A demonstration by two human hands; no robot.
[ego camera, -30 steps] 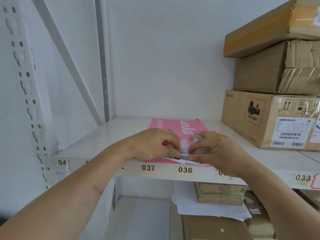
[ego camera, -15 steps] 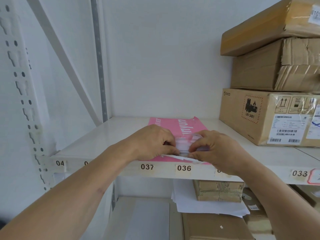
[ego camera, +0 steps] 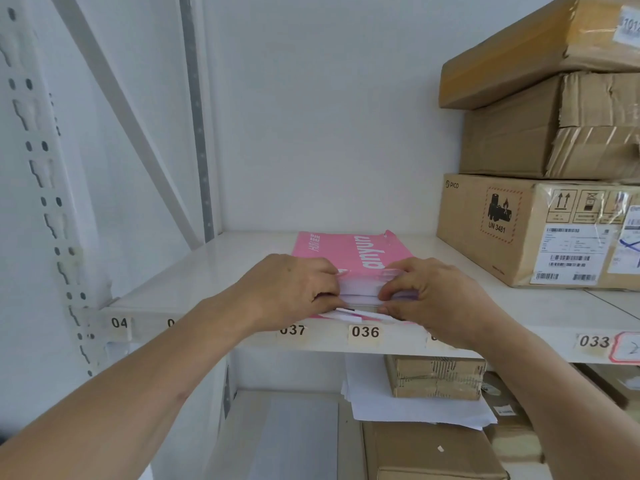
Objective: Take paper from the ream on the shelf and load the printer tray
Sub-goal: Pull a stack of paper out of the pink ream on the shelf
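A pink-wrapped ream (ego camera: 349, 251) lies flat on the white shelf (ego camera: 194, 282), its near end torn open above label 036. White sheets (ego camera: 358, 289) show at that open end. My left hand (ego camera: 291, 289) grips the left side of the exposed sheets, fingers curled into the stack. My right hand (ego camera: 433, 292) pinches the right side, thumb below and fingers on top. A gap has opened partway down the stack between my hands. The printer and its tray are not in view.
Three brown cardboard boxes (ego camera: 540, 230) are stacked on the shelf at the right, close to the ream. A diagonal brace (ego camera: 131, 119) and a perforated upright (ego camera: 38, 174) stand at the left. Below the shelf lie loose white sheets (ego camera: 408, 403) and more boxes (ego camera: 436, 375).
Both hands stayed at the ream's open end. The fingers have dug deeper into the sheets, and the upper part of the stack has lifted slightly.
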